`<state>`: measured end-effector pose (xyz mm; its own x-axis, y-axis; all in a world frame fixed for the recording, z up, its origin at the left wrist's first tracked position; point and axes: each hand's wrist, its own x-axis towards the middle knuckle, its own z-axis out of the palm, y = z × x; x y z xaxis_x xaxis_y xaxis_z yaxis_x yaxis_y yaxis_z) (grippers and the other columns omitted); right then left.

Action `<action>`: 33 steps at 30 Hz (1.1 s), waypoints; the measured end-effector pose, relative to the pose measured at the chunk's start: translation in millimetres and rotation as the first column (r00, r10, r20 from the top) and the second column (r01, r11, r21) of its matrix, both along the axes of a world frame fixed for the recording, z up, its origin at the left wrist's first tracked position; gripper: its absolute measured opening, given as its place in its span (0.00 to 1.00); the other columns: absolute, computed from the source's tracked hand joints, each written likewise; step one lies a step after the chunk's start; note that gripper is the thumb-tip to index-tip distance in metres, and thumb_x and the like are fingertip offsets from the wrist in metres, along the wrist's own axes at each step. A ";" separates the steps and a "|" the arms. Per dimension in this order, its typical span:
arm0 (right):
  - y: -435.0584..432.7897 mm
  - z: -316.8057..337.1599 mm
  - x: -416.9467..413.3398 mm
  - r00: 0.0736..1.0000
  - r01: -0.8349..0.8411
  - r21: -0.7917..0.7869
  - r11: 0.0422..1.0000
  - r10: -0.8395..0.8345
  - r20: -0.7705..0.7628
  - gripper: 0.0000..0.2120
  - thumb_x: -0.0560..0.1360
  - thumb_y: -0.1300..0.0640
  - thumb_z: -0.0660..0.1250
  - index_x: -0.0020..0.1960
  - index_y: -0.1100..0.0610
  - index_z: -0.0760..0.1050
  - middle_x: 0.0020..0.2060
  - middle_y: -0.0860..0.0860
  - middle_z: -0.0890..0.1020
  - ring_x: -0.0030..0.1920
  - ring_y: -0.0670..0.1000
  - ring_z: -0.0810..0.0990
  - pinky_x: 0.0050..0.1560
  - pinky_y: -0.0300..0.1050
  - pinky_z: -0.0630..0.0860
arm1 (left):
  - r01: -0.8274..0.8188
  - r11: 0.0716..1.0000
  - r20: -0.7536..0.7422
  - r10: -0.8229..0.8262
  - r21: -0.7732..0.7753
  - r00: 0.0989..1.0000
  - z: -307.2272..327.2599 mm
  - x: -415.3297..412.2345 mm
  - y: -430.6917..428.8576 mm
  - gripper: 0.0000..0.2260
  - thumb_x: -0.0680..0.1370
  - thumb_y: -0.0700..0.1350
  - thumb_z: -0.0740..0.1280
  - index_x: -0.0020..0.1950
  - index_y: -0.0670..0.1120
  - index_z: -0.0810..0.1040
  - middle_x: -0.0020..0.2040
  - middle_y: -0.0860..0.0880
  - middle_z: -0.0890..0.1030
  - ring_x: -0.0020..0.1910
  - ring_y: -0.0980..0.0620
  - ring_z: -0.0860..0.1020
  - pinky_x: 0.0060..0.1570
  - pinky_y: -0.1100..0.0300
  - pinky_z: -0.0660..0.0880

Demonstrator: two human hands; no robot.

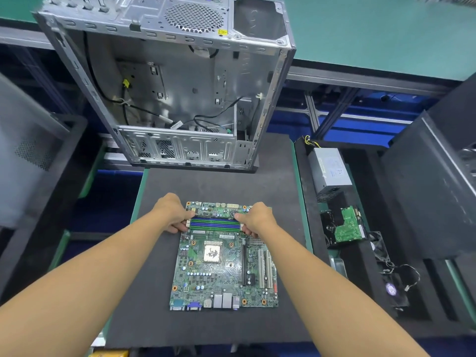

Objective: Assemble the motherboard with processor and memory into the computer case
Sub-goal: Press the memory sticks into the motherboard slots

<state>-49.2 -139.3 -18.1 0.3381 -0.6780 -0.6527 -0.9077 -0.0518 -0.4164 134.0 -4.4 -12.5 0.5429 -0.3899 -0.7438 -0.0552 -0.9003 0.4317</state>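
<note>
Green circuit board fills the middle of my view: the motherboard [206,279] lies flat on a dark foam mat [154,318], its row of rear ports [201,304] along the 6 o'clock edge, nearest me. The processor [212,251] sits in its socket near the board's centre, its bare metal top smeared with dark marks. Toward the board's 12 o'clock edge the memory sticks [216,223] stand side by side in their blue slots, running from 9 o'clock to 3 o'clock.

Both my arms reach forward to that row. My left hand [172,213] is at the 9 o'clock end of the sticks, fingers curled, thumb on top and fingertips below, gripping the ends. My right hand [258,218] mirrors it at the 3 o'clock end, curled the same way around the other ends. I cannot tell how hard either hand presses.

Beyond the board at 12 o'clock the computer case [180,81] lies with its open side up, bare metal inside, with loose black cables [123,104] trailing across its floor. The board and the case are well apart.

At 2 o'clock from the board a grey power supply [331,168] rests in a dark tray. Just beside it, at 3 o'clock, lies a hard drive [347,228] with its green circuit side up, and at 4 o'clock a fan [391,289] with a thin wire.
</note>
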 end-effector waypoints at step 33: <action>3.9 -1.8 10.2 0.993 -0.057 -0.082 0.995 0.048 -0.107 0.22 0.78 0.44 0.71 0.38 0.60 0.70 0.38 0.56 0.81 0.33 0.53 0.79 0.25 0.41 0.68 | 0.107 0.985 0.229 -0.136 0.133 0.964 -15.5 -2.7 -4.7 0.23 0.71 0.62 0.73 0.43 0.42 0.77 0.25 0.48 0.81 0.22 0.56 0.80 0.33 0.61 0.78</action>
<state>-39.1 -135.3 -19.8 0.3070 -0.7158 -0.6272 -0.9413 -0.1313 -0.3110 131.3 -9.0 -28.0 0.6630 -0.3805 -0.6447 -0.2548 -0.9245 0.2836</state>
